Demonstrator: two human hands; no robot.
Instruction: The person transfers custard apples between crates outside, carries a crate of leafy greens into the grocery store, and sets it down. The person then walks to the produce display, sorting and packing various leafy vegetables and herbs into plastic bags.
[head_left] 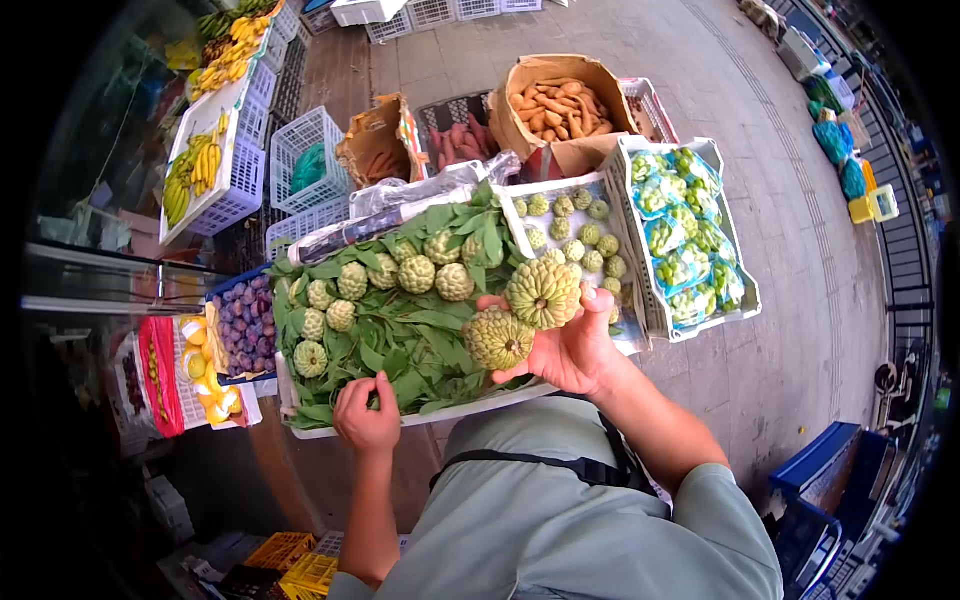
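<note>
My right hand (pixel 575 352) is closed around two large sugar apples, green with knobbly skin. One sugar apple (pixel 543 292) sits higher, toward the fingertips and thumb; the other sugar apple (pixel 498 339) is lower left, against the fingers. Both are lifted over a tray lined with green leaves (pixel 425 345). At the tray's near edge is my left hand (pixel 368 412), its fingers curled in; a bit of green shows at the gap by the thumb, and whether it grips a leaf is hidden. More sugar apples (pixel 417 274) lie in a rough row on the leaves.
Right of the leaves, a box holds smaller sugar apples (pixel 590 235), beside a white crate (pixel 745 305) of bagged greens. Beyond stand a carton of sweet potatoes (pixel 560 108) and white baskets (pixel 305 150). Plums (pixel 246 325) and bananas (pixel 195 175) are at left. A blue chair (pixel 825 470) stands lower right.
</note>
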